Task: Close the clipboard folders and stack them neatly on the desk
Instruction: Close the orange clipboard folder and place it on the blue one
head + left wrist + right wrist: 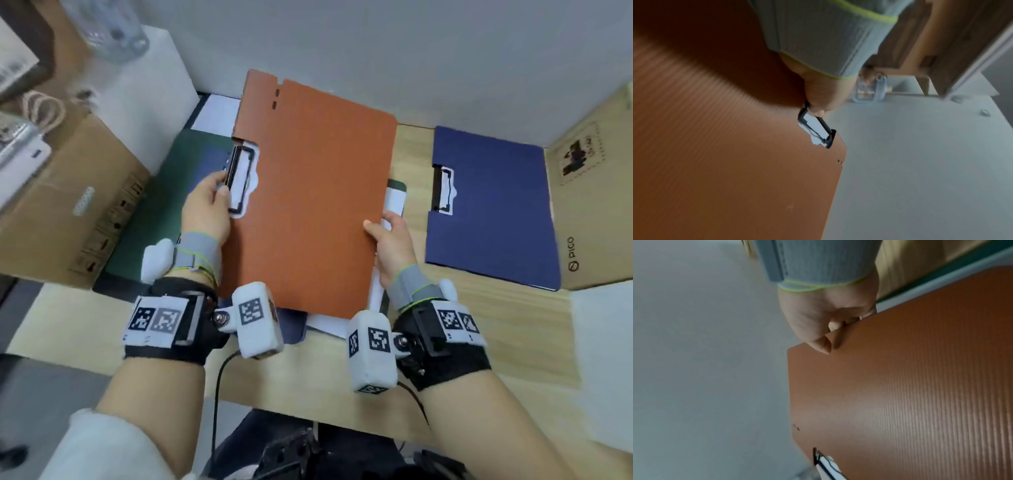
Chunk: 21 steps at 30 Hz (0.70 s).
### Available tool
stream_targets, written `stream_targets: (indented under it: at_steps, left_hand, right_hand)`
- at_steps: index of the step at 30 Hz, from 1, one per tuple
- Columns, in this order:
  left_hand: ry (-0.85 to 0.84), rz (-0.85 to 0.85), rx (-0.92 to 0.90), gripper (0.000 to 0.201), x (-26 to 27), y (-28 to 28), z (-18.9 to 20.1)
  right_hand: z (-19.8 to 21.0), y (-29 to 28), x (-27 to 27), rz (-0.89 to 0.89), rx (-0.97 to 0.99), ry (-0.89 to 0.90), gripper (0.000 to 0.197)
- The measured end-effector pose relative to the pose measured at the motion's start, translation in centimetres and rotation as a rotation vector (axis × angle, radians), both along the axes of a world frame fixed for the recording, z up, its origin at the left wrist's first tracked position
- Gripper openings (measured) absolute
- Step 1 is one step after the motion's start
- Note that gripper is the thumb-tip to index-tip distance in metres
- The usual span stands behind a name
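Note:
A closed orange clipboard folder [315, 192] is held above the desk, tilted, between both hands. My left hand [209, 202] grips its left edge at the black-and-white clip [239, 178], thumb on top; the left wrist view shows the same clip [816, 128] and orange cover [725, 154]. My right hand [390, 236] pinches the folder's right edge, thumb on the cover [910, 386]. A closed blue folder [493, 205] lies flat on the desk at the right. Under the orange one lie a dark green folder [154, 219] and another blue one [291, 325] with white paper [394, 202].
Cardboard boxes flank the wooden desk [479, 325]: one at the left [68, 212], one marked PICO at the right [589, 192]. A white box [144, 89] stands at the back left against the grey wall. A black cable [219, 387] hangs off the desk's front edge.

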<state>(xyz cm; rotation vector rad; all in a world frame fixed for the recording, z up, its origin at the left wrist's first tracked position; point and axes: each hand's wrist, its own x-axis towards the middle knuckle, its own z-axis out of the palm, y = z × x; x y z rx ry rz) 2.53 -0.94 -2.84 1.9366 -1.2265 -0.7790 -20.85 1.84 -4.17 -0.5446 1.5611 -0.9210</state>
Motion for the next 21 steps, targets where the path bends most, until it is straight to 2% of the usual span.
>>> stream_targets:
  at_steps: [4, 6, 8, 10, 12, 14, 17, 18, 21]
  left_hand:
    - [-0.147, 0.097, 0.147, 0.041, 4.8, 0.5, -1.8]
    - [-0.190, 0.131, 0.214, 0.042, 7.2, 0.6, -3.2]
    - [-0.224, 0.154, 0.248, 0.043, 8.2, 0.8, -4.6]
    - [-0.264, 0.168, 0.322, 0.040, 8.9, 1.0, -5.6]
    - [-0.244, 0.160, 0.367, 0.039, 8.9, 1.2, -6.2]
    - [-0.207, 0.160, 0.357, 0.040, 8.5, 1.4, -6.5]
    - [-0.183, 0.149, 0.317, 0.041, 8.3, 1.4, -6.6]
    - [-0.183, 0.153, 0.313, 0.041, 8.3, 1.6, -6.7]
    - [-0.149, 0.177, 0.332, 0.041, 7.9, 1.9, -6.2]
  right_hand:
    - [-0.7, 0.0, 5.2, 0.136, 0.065, -0.004, 0.036]
    - [-1.1, 0.1, 7.4, 0.184, 0.094, 0.038, 0.033]
    - [-2.0, 0.2, 8.2, 0.203, 0.122, 0.091, 0.040]
    - [-3.9, 0.0, 8.7, 0.222, 0.126, 0.173, 0.033]
    - [-6.1, -0.6, 8.5, 0.220, 0.140, 0.255, 0.037]
    - [-6.3, -0.7, 8.4, 0.214, 0.161, 0.264, 0.041]
    - [-5.2, -0.7, 8.7, 0.214, 0.174, 0.238, 0.027]
    - [-4.2, -0.6, 9.0, 0.195, 0.175, 0.240, 0.029]
    - [-3.0, -0.2, 9.1, 0.192, 0.180, 0.268, 0.055]
